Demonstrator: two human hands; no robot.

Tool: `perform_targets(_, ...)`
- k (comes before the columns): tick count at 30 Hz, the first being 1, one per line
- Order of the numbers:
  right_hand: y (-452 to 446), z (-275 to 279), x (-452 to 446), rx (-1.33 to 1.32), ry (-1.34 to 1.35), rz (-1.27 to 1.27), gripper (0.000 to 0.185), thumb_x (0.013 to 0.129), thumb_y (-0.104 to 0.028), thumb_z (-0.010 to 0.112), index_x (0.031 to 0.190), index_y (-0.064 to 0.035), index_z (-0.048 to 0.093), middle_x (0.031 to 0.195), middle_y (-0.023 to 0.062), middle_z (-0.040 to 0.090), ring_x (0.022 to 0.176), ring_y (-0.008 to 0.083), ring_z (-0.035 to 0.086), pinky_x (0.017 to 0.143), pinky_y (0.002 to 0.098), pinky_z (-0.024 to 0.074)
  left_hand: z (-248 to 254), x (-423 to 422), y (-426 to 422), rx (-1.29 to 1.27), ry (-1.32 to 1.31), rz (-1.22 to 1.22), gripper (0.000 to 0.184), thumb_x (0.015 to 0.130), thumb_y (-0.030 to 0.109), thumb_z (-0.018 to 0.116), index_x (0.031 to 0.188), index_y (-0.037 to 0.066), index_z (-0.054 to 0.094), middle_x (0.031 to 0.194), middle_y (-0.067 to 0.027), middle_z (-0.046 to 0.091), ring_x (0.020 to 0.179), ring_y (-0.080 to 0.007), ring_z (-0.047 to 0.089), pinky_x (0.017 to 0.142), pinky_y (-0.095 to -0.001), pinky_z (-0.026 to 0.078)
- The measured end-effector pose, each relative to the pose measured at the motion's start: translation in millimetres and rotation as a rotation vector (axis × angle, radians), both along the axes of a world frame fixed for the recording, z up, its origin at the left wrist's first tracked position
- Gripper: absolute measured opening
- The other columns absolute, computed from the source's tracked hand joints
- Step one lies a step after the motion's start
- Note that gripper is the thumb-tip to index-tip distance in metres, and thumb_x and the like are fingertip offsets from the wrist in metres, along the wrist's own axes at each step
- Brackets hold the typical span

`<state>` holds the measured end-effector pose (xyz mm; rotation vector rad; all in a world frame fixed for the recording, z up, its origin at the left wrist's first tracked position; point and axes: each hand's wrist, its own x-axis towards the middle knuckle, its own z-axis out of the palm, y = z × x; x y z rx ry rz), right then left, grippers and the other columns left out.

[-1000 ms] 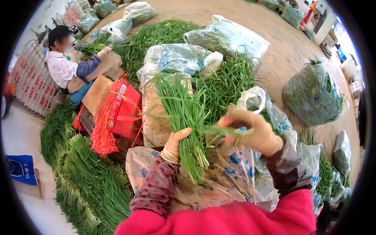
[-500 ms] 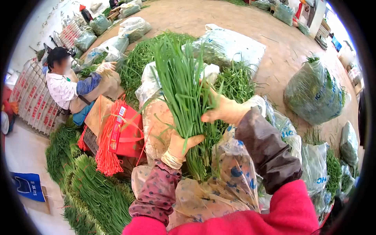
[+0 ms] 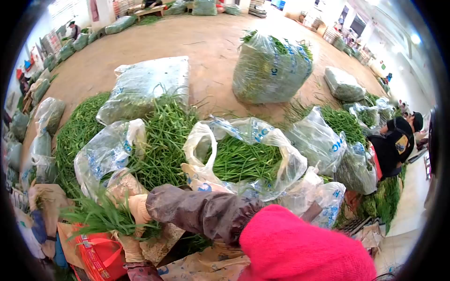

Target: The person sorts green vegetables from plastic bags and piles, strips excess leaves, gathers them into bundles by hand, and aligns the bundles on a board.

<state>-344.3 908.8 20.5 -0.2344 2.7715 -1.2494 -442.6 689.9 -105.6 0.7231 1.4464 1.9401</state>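
"What's hard to make out?"
"The left hand's (image 3: 131, 247) fingers, under the greens (image 3: 108, 213); I can't tell its grip. Its sleeve (image 3: 143, 271) is cut off below."
"And the right hand (image 3: 139, 210)?"
"Against the bunch, fingertips buried; I can't tell whether they pinch."
"The greens?"
"Long, thin, bright, leaves splayed loosely, near the red bag (image 3: 105, 256)."

Ahead of your grip (image 3: 136, 229), the wrapped bundle (image 3: 273, 68) has thin, glossy see-through plastic, and the open bag (image 3: 247, 157) is crinkled clear plastic. Your dark sleeve (image 3: 201, 210) looks smooth and slightly shiny; the pink sleeve (image 3: 300, 243) is matt, fuzzy cloth. Beyond, the floor (image 3: 154, 40) looks matt.
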Motion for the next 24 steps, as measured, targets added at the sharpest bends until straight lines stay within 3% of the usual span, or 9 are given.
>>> perform_targets(1, 0, -10, -1, 0.124, 0.067, 0.027, 0.123, 0.047, -0.028, 0.089, 0.147, -0.006, 0.021, 0.133, 0.0194, 0.052, 0.119, 0.0311, 0.054, 0.097, 0.0373, 0.0448, -13, -8, -11, -0.094, 0.09, -0.007, 0.042, 0.098, 0.028, 0.049, 0.134, 0.006, 0.045, 0.132, -0.0094, 0.052, 0.114, -0.0267, 0.053, 0.096, -0.0399, 0.046)
perform_targets(2, -1, -10, 1, -0.263, -0.23, -0.139, 0.121, 0.047, -0.025, 0.089, 0.147, -0.0069, 0.023, 0.136, 0.0205, 0.048, 0.124, 0.032, 0.049, 0.1, 0.0386, 0.0424, -25, -7, -19, -0.189, 0.175, -0.011, 0.043, 0.098, 0.028, 0.05, 0.133, 0.005, 0.045, 0.131, -0.0101, 0.052, 0.112, -0.0267, 0.054, 0.095, -0.0391, 0.046)
perform_targets(4, 3, 61, 41, 0.003, -0.105, -0.162, 0.114, 0.045, -0.02, 0.087, 0.144, -0.0072, 0.032, 0.142, 0.0234, 0.038, 0.131, 0.0377, 0.038, 0.105, 0.0422, 0.0374, -23, 6, -32, -0.229, 0.293, 0.016, 0.041, 0.099, 0.026, 0.048, 0.133, 0.004, 0.044, 0.13, -0.0101, 0.052, 0.11, -0.0243, 0.054, 0.095, -0.0368, 0.046)
perform_targets(8, -12, 86, 45, -0.045, 0.046, -0.065, 0.108, 0.044, -0.018, 0.086, 0.14, -0.0067, 0.037, 0.141, 0.0233, 0.036, 0.128, 0.0404, 0.04, 0.104, 0.0423, 0.0377, 5, 22, -20, -0.287, 0.544, 0.091, 0.04, 0.098, 0.019, 0.047, 0.133, 0.002, 0.042, 0.129, -0.0108, 0.052, 0.107, -0.0201, 0.054, 0.095, -0.0328, 0.044)
perform_targets(10, -30, 86, 50, 0.082, 0.489, -0.186, 0.083, 0.057, -0.027, 0.081, 0.13, -0.0051, 0.048, 0.13, 0.0237, 0.049, 0.118, 0.0369, 0.052, 0.093, 0.0392, 0.0469, 25, 39, -5, -0.318, 0.478, 0.135, 0.042, 0.095, 0.015, 0.052, 0.133, 0.001, 0.04, 0.129, -0.0121, 0.051, 0.107, -0.0212, 0.054, 0.096, -0.0338, 0.043)
perform_targets(14, -50, 61, 48, -0.398, 0.358, -0.613, 0.048, 0.071, -0.016, 0.071, 0.115, -0.0061, 0.056, 0.084, 0.0212, 0.064, 0.089, 0.0402, 0.063, 0.075, 0.0449, 0.0505, 89, 80, 31, -0.386, 0.364, 0.193, 0.061, 0.086, 0.003, 0.063, 0.138, 0.001, 0.031, 0.131, -0.0165, 0.049, 0.111, -0.0258, 0.054, 0.097, -0.0355, 0.044)
perform_targets(19, -40, 90, 48, -0.478, 0.381, -0.581, 0.034, 0.071, -0.019, 0.071, 0.102, -0.0084, 0.059, 0.089, 0.0202, 0.064, 0.091, 0.0416, 0.061, 0.075, 0.0443, 0.0504, 157, 147, 29, -0.469, 0.796, 0.547, 0.09, 0.081, 0.003, 0.067, 0.151, 0.004, 0.01, 0.144, -0.0213, 0.038, 0.132, -0.0309, 0.038, 0.108, -0.0427, 0.034)
perform_targets(21, -48, 88, 54, -0.453, 0.493, -0.46, 0.037, 0.072, -0.015, 0.067, 0.108, -0.0096, 0.058, 0.088, 0.0206, 0.064, 0.093, 0.0418, 0.06, 0.078, 0.0456, 0.0493, 154, 167, 3, -0.295, 0.496, 0.37, 0.073, 0.088, 0.016, 0.061, 0.149, 0.003, 0.022, 0.144, -0.0189, 0.038, 0.132, -0.0305, 0.038, 0.112, -0.0459, 0.026)
perform_targets(24, -32, 53, 66, -0.288, 0.315, -0.382, 0.041, 0.066, -0.015, 0.074, 0.104, -0.0073, 0.06, 0.094, 0.0185, 0.065, 0.096, 0.04, 0.06, 0.08, 0.0444, 0.0488, 148, 204, -5, -0.43, 0.619, -0.131, 0.069, 0.089, 0.02, 0.061, 0.146, 0.003, 0.027, 0.137, -0.0177, 0.043, 0.124, -0.0293, 0.042, 0.106, -0.0443, 0.031)
